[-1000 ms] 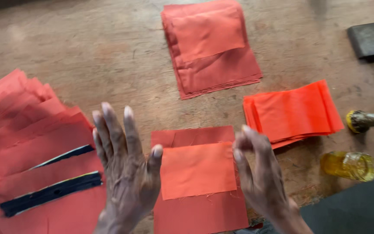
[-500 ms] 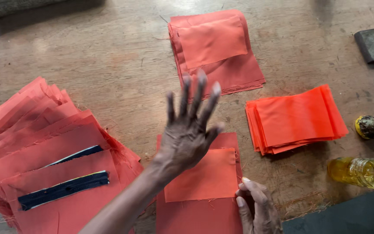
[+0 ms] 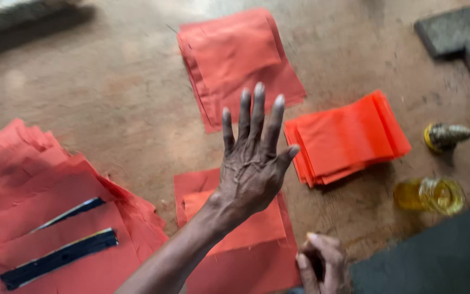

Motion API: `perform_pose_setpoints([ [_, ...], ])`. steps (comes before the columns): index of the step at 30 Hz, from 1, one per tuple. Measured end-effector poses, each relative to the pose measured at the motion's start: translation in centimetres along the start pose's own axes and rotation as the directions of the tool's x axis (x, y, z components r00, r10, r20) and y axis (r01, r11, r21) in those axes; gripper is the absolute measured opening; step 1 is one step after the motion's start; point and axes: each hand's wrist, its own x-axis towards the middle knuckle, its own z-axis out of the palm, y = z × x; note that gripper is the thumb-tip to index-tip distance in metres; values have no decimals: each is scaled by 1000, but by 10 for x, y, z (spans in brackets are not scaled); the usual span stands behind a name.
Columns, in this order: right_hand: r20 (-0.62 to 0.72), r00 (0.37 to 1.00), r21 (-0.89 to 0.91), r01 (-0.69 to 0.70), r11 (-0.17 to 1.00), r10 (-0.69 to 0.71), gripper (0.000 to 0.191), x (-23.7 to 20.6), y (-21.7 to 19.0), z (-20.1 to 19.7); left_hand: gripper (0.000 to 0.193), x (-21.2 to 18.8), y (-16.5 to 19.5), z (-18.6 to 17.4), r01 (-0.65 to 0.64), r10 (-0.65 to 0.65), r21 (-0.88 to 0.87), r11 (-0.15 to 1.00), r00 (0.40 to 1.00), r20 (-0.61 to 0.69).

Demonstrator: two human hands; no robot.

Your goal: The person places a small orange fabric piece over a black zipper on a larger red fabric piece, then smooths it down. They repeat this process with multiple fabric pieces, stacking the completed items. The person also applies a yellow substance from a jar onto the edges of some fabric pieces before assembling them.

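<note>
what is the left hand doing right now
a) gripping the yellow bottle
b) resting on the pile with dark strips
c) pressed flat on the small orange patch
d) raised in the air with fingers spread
d: the left hand is lifted above the wooden table with its fingers spread, holding nothing, over the red cloth piece below it.

Worn brown wooden counter [image 3: 110, 109], scuffed. On it: square red cloth stack [image 3: 237, 60] at far centre; brighter orange folded stack [image 3: 349, 139] at right; fanned red pieces with dark zippers [image 3: 44, 218] at left; red piece topped by smaller orange patch [image 3: 246, 245] at near centre. Also a yellow-capped bottle [image 3: 446, 136], a clear jar of yellow liquid [image 3: 431, 195] and a grey slab [image 3: 458, 35] at the right edge.
</note>
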Motion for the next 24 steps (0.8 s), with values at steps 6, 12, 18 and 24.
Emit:
perform_pose_setpoints([
  [6,-179,977,367,-46,929,118,33,-11,2,5,73,-38,24,14,-114,110,14,993,983,147],
  [12,-125,877,571,-318,757,463,38,-6,-2,-6,75,-49,42,16,-103,106,-27,994,973,203],
  [18,-108,885,636,-288,716,452,42,3,-6,-12,75,-51,48,15,-9,32,-176,984,992,126],
  [24,-42,825,486,-476,733,564,48,9,-11,-10,74,-74,42,15,-26,33,-57,998,991,127],
])
